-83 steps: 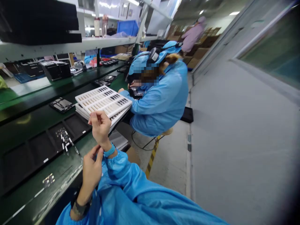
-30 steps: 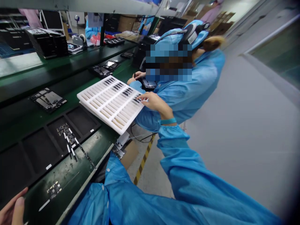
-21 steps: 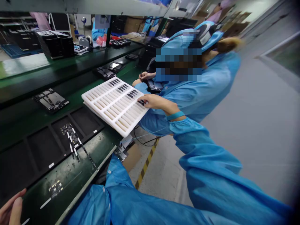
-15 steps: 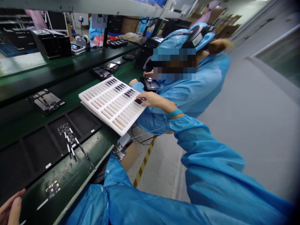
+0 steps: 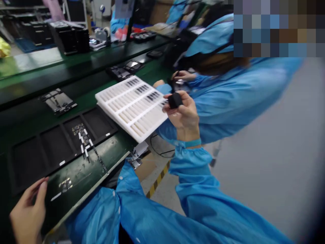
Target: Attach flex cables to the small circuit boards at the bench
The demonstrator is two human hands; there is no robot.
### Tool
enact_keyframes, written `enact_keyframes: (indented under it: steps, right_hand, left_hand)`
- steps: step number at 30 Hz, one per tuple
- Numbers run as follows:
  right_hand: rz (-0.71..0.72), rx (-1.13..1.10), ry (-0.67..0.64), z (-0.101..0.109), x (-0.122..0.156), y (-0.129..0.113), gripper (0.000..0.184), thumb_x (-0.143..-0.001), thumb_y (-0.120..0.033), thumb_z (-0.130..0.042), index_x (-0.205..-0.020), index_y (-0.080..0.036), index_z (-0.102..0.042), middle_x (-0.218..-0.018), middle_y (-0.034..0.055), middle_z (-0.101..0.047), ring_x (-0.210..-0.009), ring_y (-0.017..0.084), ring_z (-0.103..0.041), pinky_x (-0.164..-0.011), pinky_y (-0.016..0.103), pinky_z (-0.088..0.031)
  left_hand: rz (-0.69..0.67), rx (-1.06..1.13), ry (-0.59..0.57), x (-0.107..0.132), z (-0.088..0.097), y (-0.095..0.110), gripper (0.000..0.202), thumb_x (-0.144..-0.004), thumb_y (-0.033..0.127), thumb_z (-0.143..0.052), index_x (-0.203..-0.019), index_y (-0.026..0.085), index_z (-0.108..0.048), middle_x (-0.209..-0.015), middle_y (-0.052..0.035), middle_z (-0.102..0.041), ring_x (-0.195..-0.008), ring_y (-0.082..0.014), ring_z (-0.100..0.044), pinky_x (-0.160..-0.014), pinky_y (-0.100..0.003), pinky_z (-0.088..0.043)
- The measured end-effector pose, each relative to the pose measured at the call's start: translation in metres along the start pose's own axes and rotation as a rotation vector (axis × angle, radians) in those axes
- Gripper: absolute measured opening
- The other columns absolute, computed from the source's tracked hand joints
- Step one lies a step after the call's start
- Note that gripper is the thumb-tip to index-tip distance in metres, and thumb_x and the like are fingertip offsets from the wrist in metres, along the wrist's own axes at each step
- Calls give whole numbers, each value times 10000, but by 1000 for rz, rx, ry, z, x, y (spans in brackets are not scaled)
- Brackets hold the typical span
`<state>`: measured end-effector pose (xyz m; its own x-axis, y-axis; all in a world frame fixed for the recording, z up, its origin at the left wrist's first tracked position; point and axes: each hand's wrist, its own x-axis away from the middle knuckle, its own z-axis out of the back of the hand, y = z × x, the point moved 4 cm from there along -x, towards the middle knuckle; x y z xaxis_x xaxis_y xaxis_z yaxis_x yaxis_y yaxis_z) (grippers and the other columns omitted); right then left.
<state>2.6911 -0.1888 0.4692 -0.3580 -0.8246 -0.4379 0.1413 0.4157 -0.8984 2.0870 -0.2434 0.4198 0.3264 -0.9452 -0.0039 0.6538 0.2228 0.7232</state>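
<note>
My right hand (image 5: 183, 115) is raised just off the near right corner of a white slotted tray (image 5: 132, 105) and pinches a small black part (image 5: 175, 100) between thumb and fingers. The tray's far slots hold several dark parts; its near slots look empty. My left hand (image 5: 29, 211) rests at the bottom left with fingers loosely spread, touching the edge of the green bench by a long black tray (image 5: 50, 145). Small white and dark parts (image 5: 85, 144) lie in that black tray and on the bench.
A co-worker in a blue coat (image 5: 236, 91) sits close on the right, bent over the bench. A dark board (image 5: 58, 101) lies on the conveyor behind. Stacked black trays (image 5: 71, 37) stand on the far bench. Grey floor with a yellow-black stripe (image 5: 157, 179) runs to the right.
My right hand has lifted off the white tray with a small black part in its fingers. My left hand has come further into view along the bench edge.
</note>
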Motion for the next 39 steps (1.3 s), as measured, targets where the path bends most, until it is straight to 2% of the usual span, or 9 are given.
enact_keyframes:
  steps: [2,4,8,11,14,21,25,31,39]
  right_hand:
    - [-35,-150,-89,-52,24,-3,738,-701,-799,-836,-1226,-314,-652,-1155,95,-741,-668,181,-692,-530,325,-558]
    - [-156,-262,-227,-109,46,-4,789,-715,-854,-794,-1288,-334,-638,-1087,77,-711,-626,168,-660,-461,303,-503]
    - [-401,-519,-511,-216,74,-4,684,-753,-876,-764,-1083,-292,-635,-920,18,-621,-567,121,-590,-445,269,-464]
    - [-495,-625,-611,-272,75,6,650,-755,-834,-810,-916,-255,-562,-778,-35,-558,-514,82,-511,-459,240,-441]
    - [-543,-623,-655,-306,66,26,671,-717,-802,-863,-865,-244,-521,-699,-63,-543,-492,69,-476,-447,219,-406]
    - [-595,-514,-785,-339,47,64,574,-704,-612,-974,-917,-199,-637,-748,-16,-674,-560,93,-588,-430,207,-417]
    - [-583,-494,-853,-347,51,75,564,-763,-652,-916,-860,-207,-583,-763,9,-706,-556,98,-594,-439,216,-448]
    - [-604,-471,-968,-343,60,78,491,-796,-540,-919,-1009,-181,-661,-794,-5,-691,-615,104,-604,-519,230,-519]
    - [-611,-450,-1012,-345,64,72,363,-843,-460,-870,-881,-193,-627,-762,8,-714,-614,119,-632,-561,247,-555]
  left_hand:
    - [-38,-22,-21,5,-5,17,439,-900,626,-673,-1123,268,-794,-1167,-55,-816,-1149,-351,-744,-1104,-528,-563]
    - [-196,-85,-109,12,-13,27,418,-935,562,-674,-1153,224,-788,-1222,-100,-794,-1186,-340,-718,-1124,-500,-538]
    - [-422,-275,-201,30,-27,20,325,-1015,396,-638,-1259,219,-760,-1400,-140,-696,-1315,-354,-598,-1164,-528,-479]
    - [-422,-402,-170,39,-38,9,322,-1016,308,-648,-1301,191,-744,-1464,-181,-623,-1328,-382,-539,-1143,-561,-465]
    - [-390,-420,-145,40,-47,5,275,-999,275,-684,-1257,205,-746,-1436,-171,-619,-1301,-377,-531,-1110,-557,-462]
    - [-264,-318,-252,31,-49,11,160,-933,194,-728,-1073,220,-655,-1197,-101,-670,-1148,-321,-567,-1001,-474,-469]
    - [-227,-286,-353,21,-50,13,162,-896,157,-743,-982,220,-620,-1031,-59,-670,-1026,-287,-591,-934,-424,-478]
    - [-243,-343,-433,11,-53,14,168,-870,154,-766,-985,228,-668,-999,-51,-689,-1010,-292,-615,-920,-421,-478]
    - [-283,-420,-454,11,-57,21,78,-906,184,-741,-886,229,-681,-978,-59,-657,-996,-291,-562,-892,-431,-445]
